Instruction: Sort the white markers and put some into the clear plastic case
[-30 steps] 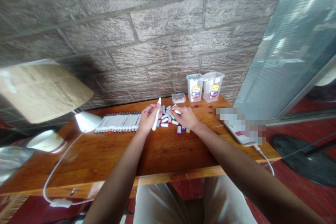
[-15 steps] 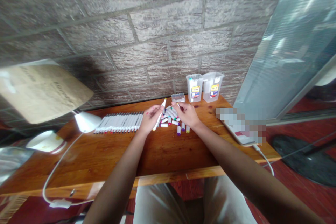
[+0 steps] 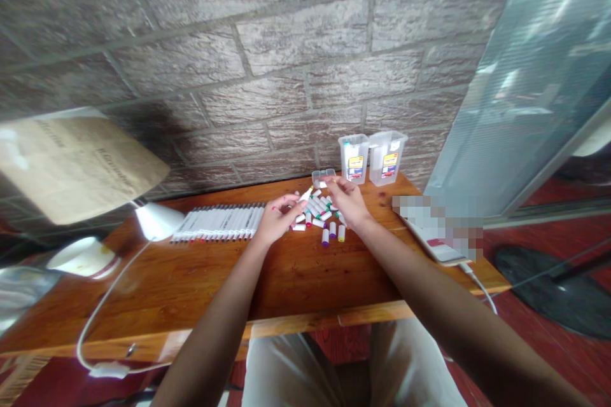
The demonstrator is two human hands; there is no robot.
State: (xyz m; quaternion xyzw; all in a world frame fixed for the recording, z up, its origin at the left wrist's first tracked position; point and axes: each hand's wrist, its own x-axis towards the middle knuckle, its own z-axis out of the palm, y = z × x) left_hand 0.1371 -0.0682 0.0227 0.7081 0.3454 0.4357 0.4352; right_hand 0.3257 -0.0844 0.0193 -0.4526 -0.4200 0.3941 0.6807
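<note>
My left hand (image 3: 280,218) is closed around a white marker (image 3: 306,194), whose uncapped yellow tip points up and to the right. Close by on the right, my right hand (image 3: 351,201) pinches a small piece with a bit of yellow showing, which looks like a marker cap (image 3: 334,181); the fingers cover most of it. Below and between both hands lies a loose pile of white marker caps (image 3: 315,206) with coloured ends. To the left of my left hand, a row of white markers (image 3: 219,222) lies side by side on the wooden table (image 3: 305,280).
Two clear plastic boxes (image 3: 354,162) stand at the back right, beside a small clear lid (image 3: 323,175) by the wall. A lamp (image 3: 160,221), its cord and a paper cup (image 3: 86,257) occupy the left. A partly blurred-out device (image 3: 449,248) with a cable lies right.
My right hand has moved slightly right and up, uncovering more of the cap pile. The marker in my left hand has tilted further right, its tip now nearer my right hand.
</note>
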